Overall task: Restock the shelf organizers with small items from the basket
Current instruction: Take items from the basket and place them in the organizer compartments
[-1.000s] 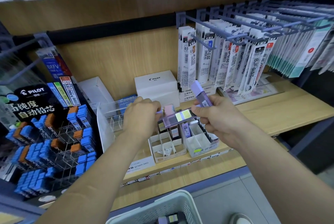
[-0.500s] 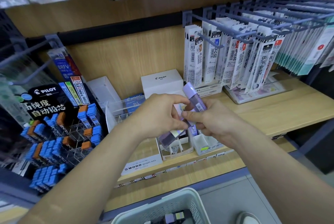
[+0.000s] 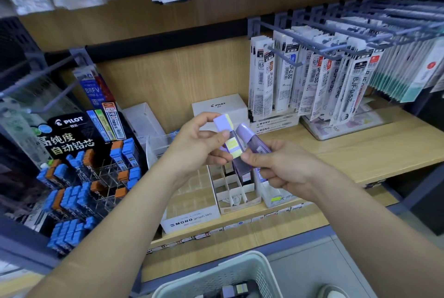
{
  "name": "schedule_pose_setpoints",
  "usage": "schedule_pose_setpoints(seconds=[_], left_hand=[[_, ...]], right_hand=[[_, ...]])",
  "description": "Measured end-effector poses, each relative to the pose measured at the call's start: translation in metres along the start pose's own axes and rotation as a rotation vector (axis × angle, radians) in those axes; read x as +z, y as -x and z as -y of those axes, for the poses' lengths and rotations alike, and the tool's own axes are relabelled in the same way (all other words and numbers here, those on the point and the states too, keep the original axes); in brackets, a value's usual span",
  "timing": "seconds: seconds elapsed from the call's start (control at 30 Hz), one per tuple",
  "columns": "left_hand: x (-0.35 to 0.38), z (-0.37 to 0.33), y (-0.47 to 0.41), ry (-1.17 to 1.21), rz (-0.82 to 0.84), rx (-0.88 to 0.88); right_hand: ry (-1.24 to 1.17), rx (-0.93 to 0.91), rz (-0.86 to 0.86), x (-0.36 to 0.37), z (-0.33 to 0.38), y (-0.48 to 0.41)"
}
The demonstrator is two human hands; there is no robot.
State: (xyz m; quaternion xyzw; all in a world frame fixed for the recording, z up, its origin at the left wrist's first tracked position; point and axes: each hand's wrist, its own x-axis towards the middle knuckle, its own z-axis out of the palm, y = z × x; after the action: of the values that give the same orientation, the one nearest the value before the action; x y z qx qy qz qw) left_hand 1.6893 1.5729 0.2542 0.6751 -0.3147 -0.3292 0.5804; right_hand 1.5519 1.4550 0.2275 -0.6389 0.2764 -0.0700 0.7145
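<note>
Shelf organizers (image 3: 236, 187) mid-frame on wooden shelf (image 3: 348, 153), basket (image 3: 230, 273) at bottom edge holding spare cases (image 3: 236, 289), left hand (image 3: 197, 146) pinching a lilac case (image 3: 223, 123), right hand (image 3: 286, 168) gripping a purple case (image 3: 247, 136)

We are looking from a single head-worn camera, facing forward and down at a wooden shelf (image 3: 360, 153) close in front. Our wide view is taking in a basket (image 3: 228, 273) at the bottom edge.
</note>
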Motion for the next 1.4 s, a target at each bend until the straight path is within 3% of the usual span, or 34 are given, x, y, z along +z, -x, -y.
schedule_pose_setpoints(seconds=[0.13, 0.3, 0.43, 0.73, 1.1, 1.23, 1.4], left_hand=[[-0.004, 0.001, -0.006, -0.081, -0.132, 0.115], [-0.018, 0.013, -0.019, -0.454, -0.276, 0.177], [-0.013, 0.031, -0.02, -0.718, -0.266, 0.215], [-0.004, 0.058, -0.026, -0.877, -0.254, 0.246], [0.012, 0.078, -0.028, -1.232, -0.29, 0.44], [0.009, 0.077, -0.032, -1.281, -0.326, 0.498], [0.005, 0.072, -0.034, -1.231, -0.307, 0.438]], right_hand=[[0.035, -0.007, -0.166, 0.001, 0.001, -0.003], [-0.057, 0.077, -0.377, -0.009, 0.008, -0.002], [-0.141, 0.078, -0.382, -0.011, 0.01, 0.001], [-0.123, 0.016, -0.293, -0.01, 0.008, 0.007], [-0.114, -0.016, -0.248, -0.012, 0.005, 0.006], [-0.116, -0.035, -0.225, -0.013, 0.005, 0.006], [-0.127, 0.029, -0.245, -0.01, 0.008, 0.007]])
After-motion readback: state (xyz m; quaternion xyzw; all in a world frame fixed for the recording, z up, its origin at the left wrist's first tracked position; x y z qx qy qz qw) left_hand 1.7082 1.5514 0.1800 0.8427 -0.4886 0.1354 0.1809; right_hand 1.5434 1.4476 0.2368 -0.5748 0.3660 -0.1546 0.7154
